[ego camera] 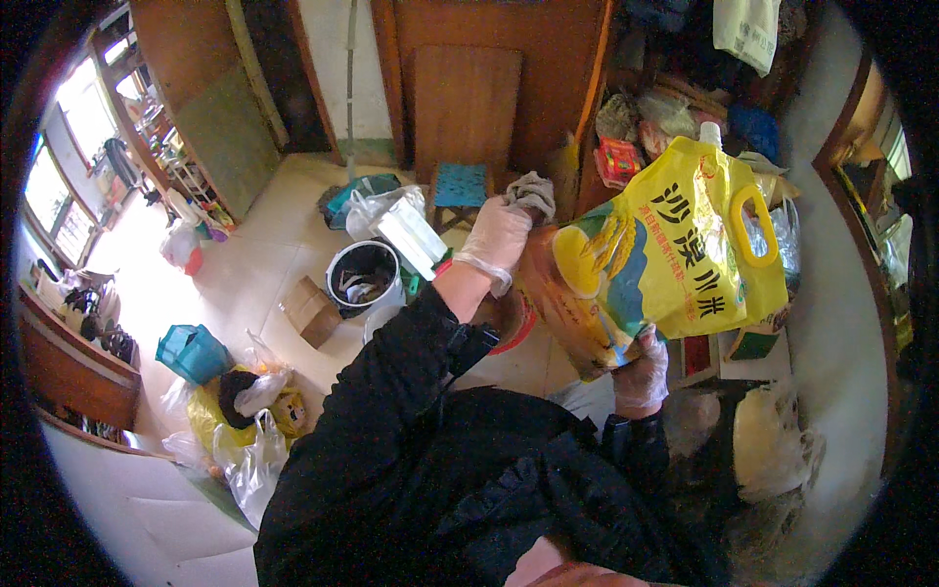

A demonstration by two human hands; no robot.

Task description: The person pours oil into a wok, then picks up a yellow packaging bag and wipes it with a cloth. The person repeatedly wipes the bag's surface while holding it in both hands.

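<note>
A large yellow plastic grain pouch [682, 257] with a white spout cap and a yellow carry handle lies tilted in front of me, bearing printed writing. My right hand [644, 367], in a clear disposable glove, grips the pouch's lower edge. My left hand [499, 235], gloved the same way, is closed on a crumpled grey cloth [532, 194] beside the pouch's upper left end. Below my left wrist, a red-rimmed basin [527, 323] is partly hidden by my arm and the pouch.
On the tiled floor stand a lined white bucket [401, 293], a cardboard box [312, 312] and a small stool with a blue top [461, 185]. Plastic bags [253, 455] and a teal bag [192, 354] lie at the left. Cluttered shelves with a red package [618, 161] are at the right.
</note>
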